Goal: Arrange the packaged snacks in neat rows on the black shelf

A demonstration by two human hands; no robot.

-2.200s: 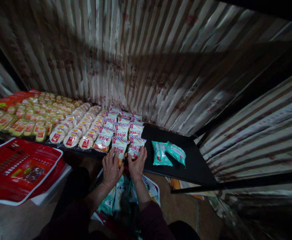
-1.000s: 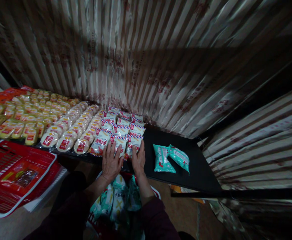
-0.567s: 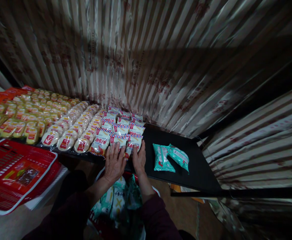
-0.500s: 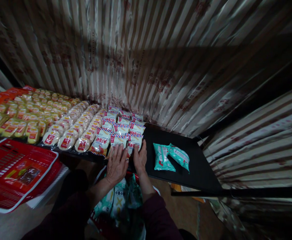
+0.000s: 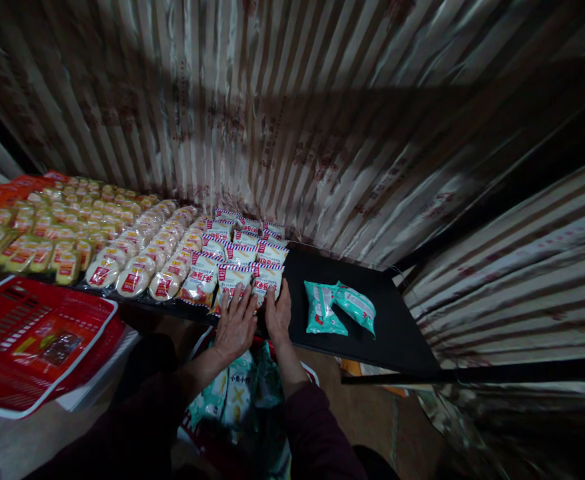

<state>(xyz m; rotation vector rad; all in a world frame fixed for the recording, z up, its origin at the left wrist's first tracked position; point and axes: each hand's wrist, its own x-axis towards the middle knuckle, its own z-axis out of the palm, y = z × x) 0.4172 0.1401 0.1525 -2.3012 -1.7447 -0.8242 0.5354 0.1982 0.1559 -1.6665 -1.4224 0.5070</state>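
Observation:
Several white snack bags with red lettering and striped top edges [image 5: 242, 254] stand in rows on a black shelf [image 5: 397, 333]. My left hand [image 5: 236, 325] lies with fingers stretched against the front of the nearest middle bag [image 5: 231, 281]. At the right end of that front row, my right hand [image 5: 278, 315] rests upright with its fingers extended, its side against the front right bag [image 5: 268, 277]. Neither hand is closed around a bag. Two teal snack bags [image 5: 325, 310] lie flat on the shelf to the right, apart from my hands.
Left of the bags are rows of wrapped round cakes [image 5: 135, 272] and yellow packaged cakes [image 5: 39, 253]. Below my arms, a basket holds teal bags [image 5: 239, 390]. A red basket [image 5: 2, 347] with an orange packet [image 5: 47, 347] stands lower left. A striped curtain [image 5: 292, 133] hangs behind.
Both hands stay at the front bags, with little movement. The front middle and right bags appear slightly shifted and more upright. The view has moved a little.

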